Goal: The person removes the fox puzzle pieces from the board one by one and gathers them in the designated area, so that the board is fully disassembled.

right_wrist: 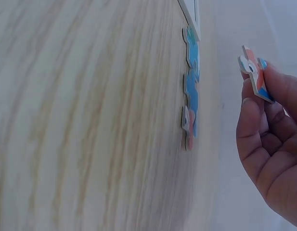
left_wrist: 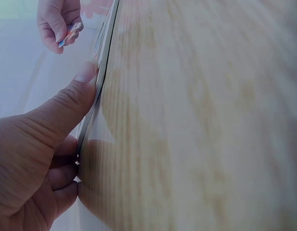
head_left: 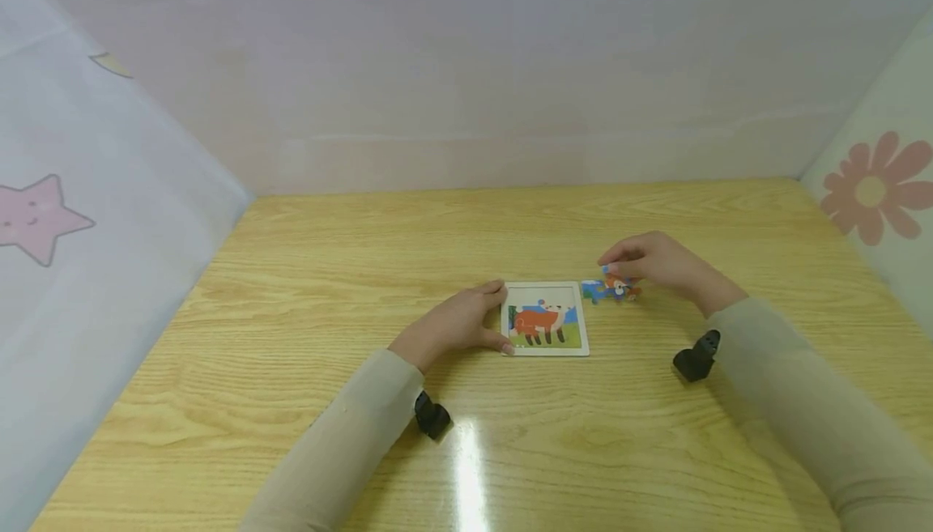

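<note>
A square white-rimmed puzzle board (head_left: 526, 296) lies flat on the table, partly filled with a picture of a red fox-like animal; its upper strip is bare. My left hand (head_left: 461, 320) grips the board's left side, thumb at the near corner and fingers along the edge. In the right wrist view, my right hand (right_wrist: 276, 139) pinches a puzzle piece (right_wrist: 254, 72) in orange, white and blue with a printed eye, held above the table. Several loose puzzle pieces (head_left: 592, 291) lie below it, just right of the board, one of them with another eye (right_wrist: 187, 118).
The wood-grain table (head_left: 350, 273) extends around the board on every side. A pale cloth wall (head_left: 466, 95) rises behind it, and side cloths bear a pink star (head_left: 45, 220) and a pink flower (head_left: 870, 190). Black wrist cameras (head_left: 432, 416) sit on both cuffs.
</note>
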Demonstrator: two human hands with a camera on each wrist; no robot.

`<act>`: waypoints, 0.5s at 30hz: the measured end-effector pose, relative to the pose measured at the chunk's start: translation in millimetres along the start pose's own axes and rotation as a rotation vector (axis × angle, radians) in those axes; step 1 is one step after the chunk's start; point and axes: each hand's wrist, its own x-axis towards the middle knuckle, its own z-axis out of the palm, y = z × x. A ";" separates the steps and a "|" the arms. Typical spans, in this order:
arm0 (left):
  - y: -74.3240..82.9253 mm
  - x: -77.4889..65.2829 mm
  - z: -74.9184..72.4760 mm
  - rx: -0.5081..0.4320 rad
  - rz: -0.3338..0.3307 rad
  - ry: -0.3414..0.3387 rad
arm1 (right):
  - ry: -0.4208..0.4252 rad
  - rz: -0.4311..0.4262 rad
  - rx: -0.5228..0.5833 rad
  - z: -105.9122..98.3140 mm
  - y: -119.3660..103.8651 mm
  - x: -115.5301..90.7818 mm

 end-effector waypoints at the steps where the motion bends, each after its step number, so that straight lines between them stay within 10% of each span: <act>1: 0.1 0.2 0.0 0.000 -0.001 -0.001 | 0.002 0.004 0.004 -1.0 0.8 -0.6; 15: 0.8 -1.1 -0.1 -0.005 -0.011 -0.005 | 0.028 0.027 0.009 -9.9 16.2 -9.1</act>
